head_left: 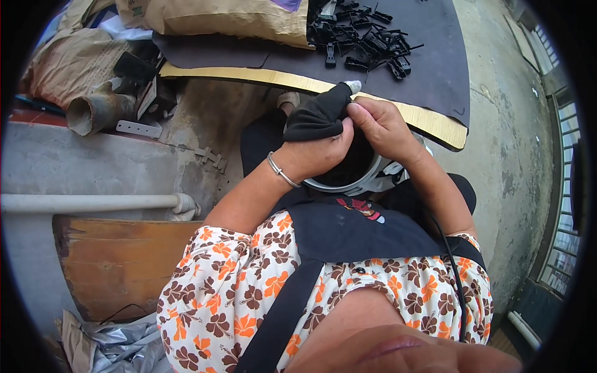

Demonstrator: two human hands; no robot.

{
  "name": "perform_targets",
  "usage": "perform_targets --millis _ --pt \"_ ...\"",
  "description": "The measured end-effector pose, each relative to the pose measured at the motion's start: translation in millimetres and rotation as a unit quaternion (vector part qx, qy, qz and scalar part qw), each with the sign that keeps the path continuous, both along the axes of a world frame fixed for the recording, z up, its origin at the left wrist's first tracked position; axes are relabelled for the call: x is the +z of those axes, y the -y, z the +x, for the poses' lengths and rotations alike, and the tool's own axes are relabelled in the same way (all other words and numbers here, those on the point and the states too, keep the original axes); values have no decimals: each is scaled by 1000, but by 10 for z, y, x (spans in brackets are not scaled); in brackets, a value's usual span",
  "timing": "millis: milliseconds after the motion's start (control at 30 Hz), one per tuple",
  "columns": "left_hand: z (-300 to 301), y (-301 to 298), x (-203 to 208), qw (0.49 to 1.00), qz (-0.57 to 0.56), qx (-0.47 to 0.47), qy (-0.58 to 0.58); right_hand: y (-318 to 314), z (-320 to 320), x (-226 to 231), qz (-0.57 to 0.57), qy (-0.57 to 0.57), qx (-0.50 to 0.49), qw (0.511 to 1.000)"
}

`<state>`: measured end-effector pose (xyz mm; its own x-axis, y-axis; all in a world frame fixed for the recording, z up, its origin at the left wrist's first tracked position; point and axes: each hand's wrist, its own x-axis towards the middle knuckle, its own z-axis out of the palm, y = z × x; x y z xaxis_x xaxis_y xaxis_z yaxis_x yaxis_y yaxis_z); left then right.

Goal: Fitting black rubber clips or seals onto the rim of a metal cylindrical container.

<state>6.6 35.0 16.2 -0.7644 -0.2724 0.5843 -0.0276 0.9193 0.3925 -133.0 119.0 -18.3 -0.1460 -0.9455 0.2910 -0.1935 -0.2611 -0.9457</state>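
My left hand (314, 152) is raised over a bucket, with black cloth (315, 116) covering its fingers and a white covered tip (353, 86) sticking out of the cloth. Its thumb presses in against the cloth; anything gripped underneath is hidden. Close beside it, my right hand (382, 124) is closed in a pinch, thumb against forefinger, at the edge of the cloth. What sits in that pinch is too small to make out. Below both hands, the bucket (354, 188) with a pale rim stands between my knees, its inside dark.
Ahead is a dark-topped table (429, 62) with a yellow edge. On it lie a heap of small black plastic clip-like parts (367, 37) and a brown paper sack (230, 22). A rusty pipe piece (93, 112), a white pipe (93, 203) and a wooden board (124, 261) are on the left.
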Motion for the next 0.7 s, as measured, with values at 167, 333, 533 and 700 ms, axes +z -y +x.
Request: perform_targets --millis 167,333,533,700 --pt "49 96 119 891 449 -64 9 -84 -113 102 38 2 0 999" --pt "24 185 19 804 583 -80 -81 -106 -183 157 24 -63 -30 997" --pt "18 120 -34 854 513 -86 1 -80 -158 119 -3 7 -29 1000" --pt "8 83 16 807 559 -183 53 -79 -149 92 73 128 -4 989"
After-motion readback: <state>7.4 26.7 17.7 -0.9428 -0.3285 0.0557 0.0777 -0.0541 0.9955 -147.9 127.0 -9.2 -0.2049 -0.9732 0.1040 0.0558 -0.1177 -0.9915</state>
